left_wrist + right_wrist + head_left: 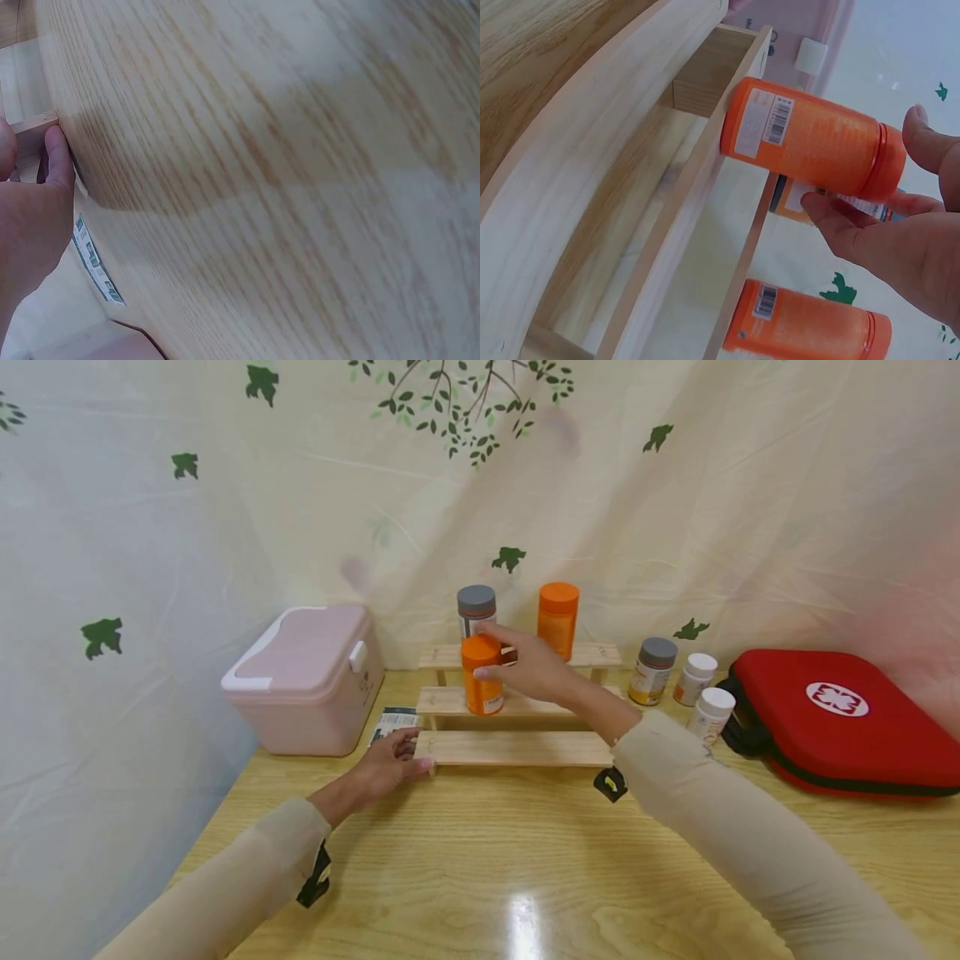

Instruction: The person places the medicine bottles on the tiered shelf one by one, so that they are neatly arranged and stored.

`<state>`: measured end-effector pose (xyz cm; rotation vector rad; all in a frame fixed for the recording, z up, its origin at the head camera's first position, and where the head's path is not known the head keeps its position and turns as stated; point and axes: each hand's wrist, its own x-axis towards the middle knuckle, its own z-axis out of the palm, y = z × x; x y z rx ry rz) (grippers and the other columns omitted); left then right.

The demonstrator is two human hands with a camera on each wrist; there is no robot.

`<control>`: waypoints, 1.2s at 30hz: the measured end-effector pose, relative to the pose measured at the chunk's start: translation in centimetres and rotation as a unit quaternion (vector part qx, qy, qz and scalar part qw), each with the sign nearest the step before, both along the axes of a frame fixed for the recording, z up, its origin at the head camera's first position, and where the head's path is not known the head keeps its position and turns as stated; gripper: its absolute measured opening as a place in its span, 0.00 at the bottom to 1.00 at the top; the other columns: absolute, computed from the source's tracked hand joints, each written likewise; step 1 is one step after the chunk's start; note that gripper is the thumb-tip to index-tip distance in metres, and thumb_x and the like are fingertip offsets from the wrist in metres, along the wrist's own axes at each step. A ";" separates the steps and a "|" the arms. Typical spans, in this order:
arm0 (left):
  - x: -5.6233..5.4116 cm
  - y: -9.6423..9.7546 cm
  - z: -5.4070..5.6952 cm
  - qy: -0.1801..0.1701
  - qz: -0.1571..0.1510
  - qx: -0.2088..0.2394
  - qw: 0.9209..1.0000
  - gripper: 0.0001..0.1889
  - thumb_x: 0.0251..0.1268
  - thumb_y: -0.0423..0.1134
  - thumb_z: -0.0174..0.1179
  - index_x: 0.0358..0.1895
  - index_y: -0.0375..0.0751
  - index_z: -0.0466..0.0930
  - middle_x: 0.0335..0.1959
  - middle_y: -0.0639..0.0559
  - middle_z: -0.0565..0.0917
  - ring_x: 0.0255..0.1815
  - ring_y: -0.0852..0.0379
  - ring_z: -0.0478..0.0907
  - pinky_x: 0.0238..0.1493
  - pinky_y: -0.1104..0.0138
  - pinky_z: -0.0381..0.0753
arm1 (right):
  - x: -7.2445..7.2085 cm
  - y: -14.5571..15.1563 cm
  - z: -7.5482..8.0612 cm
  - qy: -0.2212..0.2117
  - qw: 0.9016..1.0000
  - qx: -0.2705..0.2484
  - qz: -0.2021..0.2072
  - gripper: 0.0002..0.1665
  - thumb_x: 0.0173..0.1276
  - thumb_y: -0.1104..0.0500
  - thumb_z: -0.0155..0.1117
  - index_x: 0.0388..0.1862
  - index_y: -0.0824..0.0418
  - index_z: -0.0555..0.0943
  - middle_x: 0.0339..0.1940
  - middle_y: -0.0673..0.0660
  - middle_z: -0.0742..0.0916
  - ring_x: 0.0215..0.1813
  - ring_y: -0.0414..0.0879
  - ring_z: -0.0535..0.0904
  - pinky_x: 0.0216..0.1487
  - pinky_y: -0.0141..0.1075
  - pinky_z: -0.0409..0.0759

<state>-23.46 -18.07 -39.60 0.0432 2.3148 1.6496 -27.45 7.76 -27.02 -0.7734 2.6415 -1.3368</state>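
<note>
A three-tier wooden display rack (pixel 517 748) stands on the table. My left hand (pixel 386 768) holds the left end of its lowest step, thumb at the front and fingers behind; the left wrist view shows this hand (pixel 34 217) at the board's end. On the middle step stands an orange bottle (pixel 482 681). Around its upper part is my right hand (pixel 536 668), its thumb and fingers spread apart. In the right wrist view, the thumb of this hand (pixel 900 232) is clear of the orange cap. A grey-capped bottle (pixel 477 602) and another orange bottle (pixel 558 618) occupy the top step.
Left of the rack sits a pink lidded box (pixel 303 685), with a printed card (pixel 395 720) beside it. To the right are a grey-capped bottle (pixel 652 670), two white-capped bottles (pixel 696 678) and a red case (pixel 862 727). A patterned curtain (pixel 420 527) hangs behind.
</note>
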 end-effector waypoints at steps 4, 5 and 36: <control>0.0 0.1 0.0 0.004 0.003 -0.006 1.000 0.33 0.67 0.30 0.59 0.73 0.35 0.56 0.60 0.35 0.71 0.56 0.46 0.71 0.52 0.62 0.81 | 0.6 1.8 0.1 0.016 1.000 0.011 -0.002 0.40 0.67 0.55 0.66 0.76 0.50 0.61 0.71 0.58 0.69 0.64 0.58 0.71 0.62 0.47 0.74; 0.0 0.1 0.0 0.006 0.003 -0.007 1.000 0.33 0.66 0.30 0.59 0.73 0.35 0.56 0.60 0.35 0.71 0.56 0.47 0.71 0.52 0.62 0.81 | 0.9 2.3 0.2 0.021 1.000 0.020 -0.008 0.41 0.67 0.53 0.66 0.76 0.50 0.60 0.72 0.58 0.69 0.65 0.58 0.70 0.63 0.49 0.73; 0.2 0.0 0.2 0.024 -0.004 -0.048 0.999 0.34 0.65 0.35 0.62 0.72 0.36 0.58 0.60 0.36 0.71 0.59 0.45 0.70 0.55 0.59 0.78 | 6.5 22.4 -3.7 0.056 0.975 0.115 -0.182 0.44 0.67 0.47 0.64 0.75 0.61 0.58 0.65 0.72 0.71 0.58 0.70 0.71 0.45 0.49 0.84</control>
